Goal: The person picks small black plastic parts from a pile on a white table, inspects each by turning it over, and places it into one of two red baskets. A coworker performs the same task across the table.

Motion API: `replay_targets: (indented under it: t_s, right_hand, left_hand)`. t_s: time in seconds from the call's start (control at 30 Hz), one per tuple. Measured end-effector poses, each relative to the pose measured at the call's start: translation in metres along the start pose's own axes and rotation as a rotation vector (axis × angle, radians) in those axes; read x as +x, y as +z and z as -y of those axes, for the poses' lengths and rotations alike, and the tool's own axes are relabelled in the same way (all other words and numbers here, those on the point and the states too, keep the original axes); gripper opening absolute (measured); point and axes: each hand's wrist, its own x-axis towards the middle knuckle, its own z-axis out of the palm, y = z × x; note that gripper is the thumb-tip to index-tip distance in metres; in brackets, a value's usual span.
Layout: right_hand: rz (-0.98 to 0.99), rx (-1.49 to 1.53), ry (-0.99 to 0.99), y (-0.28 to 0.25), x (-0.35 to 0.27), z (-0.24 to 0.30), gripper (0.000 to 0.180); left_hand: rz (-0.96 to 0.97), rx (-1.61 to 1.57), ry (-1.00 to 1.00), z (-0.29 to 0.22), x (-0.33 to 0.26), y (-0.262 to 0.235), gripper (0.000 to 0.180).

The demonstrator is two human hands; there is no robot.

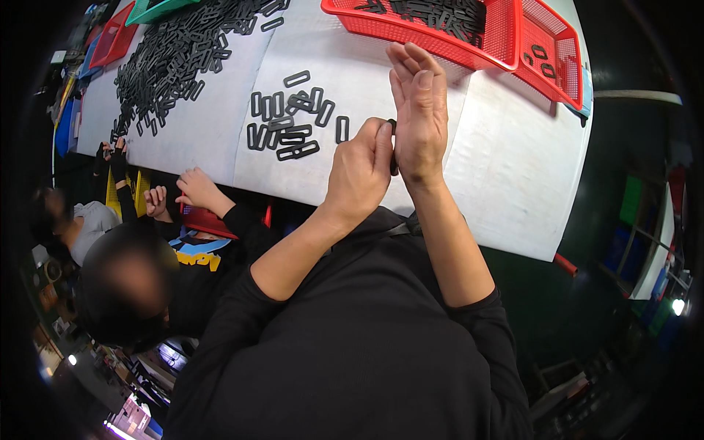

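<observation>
Head view. Left hand (361,172): curled, thumb and fingers closed on one black oblong ring (394,163), located between both hands. Right hand (421,121): fingers extended, palm alongside that ring. Loose black rings (296,130): on white table (506,161), beyond and leftward of left hand. Red basket (367,23): beyond right hand, containing black pieces.

A white counter (506,176) carried the load: a broad heap of black oblong rings (172,62) sprawled over its left part, while a smaller cluster of matching rings (281,123) lay near the middle — several overlapping, others flat and separate. A large red basket (418,40) and a smaller red basket (546,89) stood side by side toward the far right — their mesh walls facing the bare surface.
</observation>
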Motion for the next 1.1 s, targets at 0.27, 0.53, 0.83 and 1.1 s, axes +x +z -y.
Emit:
replay_targets:
  t_s: [0.27, 0.53, 0.83, 1.1]
  right_hand:
    - [0.011, -0.031, -0.067, 0.001, 0.004, -0.006, 0.048]
    - [-0.061, -0.057, -0.116, -0.010, 0.018, -0.005, 0.048]
    - [-0.149, -0.194, -0.134, -0.020, 0.031, -0.007, 0.043]
    - [-0.146, -0.865, -0.076, -0.031, 0.015, -0.010, 0.023]
  left_hand:
    - [-0.176, 0.311, 0.196, 0.005, 0.006, 0.010, 0.015]
    - [-0.111, 0.281, 0.221, 0.002, -0.010, 0.014, 0.015]
    - [0.048, 0.156, 0.170, -0.007, -0.011, 0.000, 0.022]
    - [-0.131, 0.212, 0.232, -0.005, 0.006, -0.011, 0.017]
